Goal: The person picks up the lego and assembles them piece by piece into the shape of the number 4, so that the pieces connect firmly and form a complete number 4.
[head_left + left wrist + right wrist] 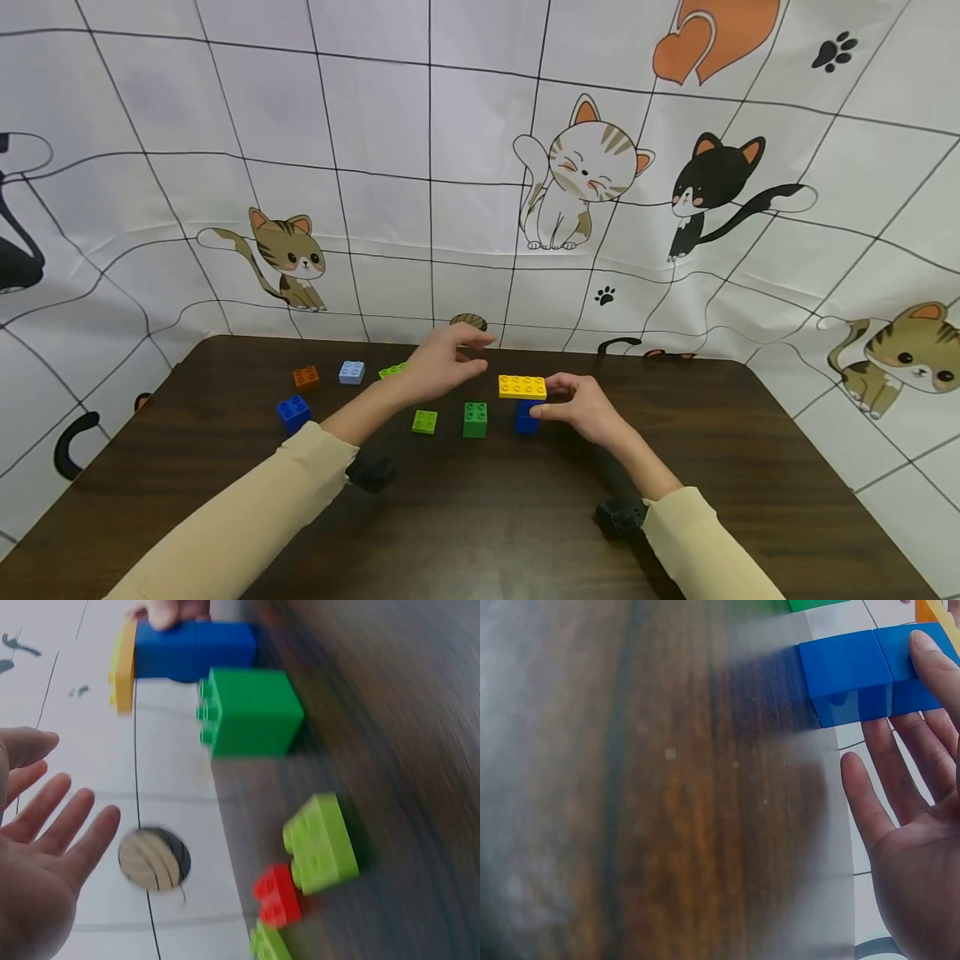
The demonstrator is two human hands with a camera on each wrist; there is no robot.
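Observation:
Two stacked blue bricks [527,423] stand on the table with a yellow brick [522,387] on top, overhanging toward the left. My right hand [588,408] pinches the upper blue brick, thumb on its near face and fingers behind, as the right wrist view shows. Left of the tower, my left hand [438,367] hovers above the table with fingers loosely extended and nothing in them. A green brick [475,421] stands between the tower and a lime brick [424,422]. In the left wrist view, a small red brick [277,896] appears beyond the lime one.
On the left side of the brown table [480,517] lie a blue brick [294,412], an orange brick [306,377] and a light blue brick [352,372]. Another lime brick [392,370] is partly hidden by my left wrist. A cat-printed cloth [390,217] hangs behind the table.

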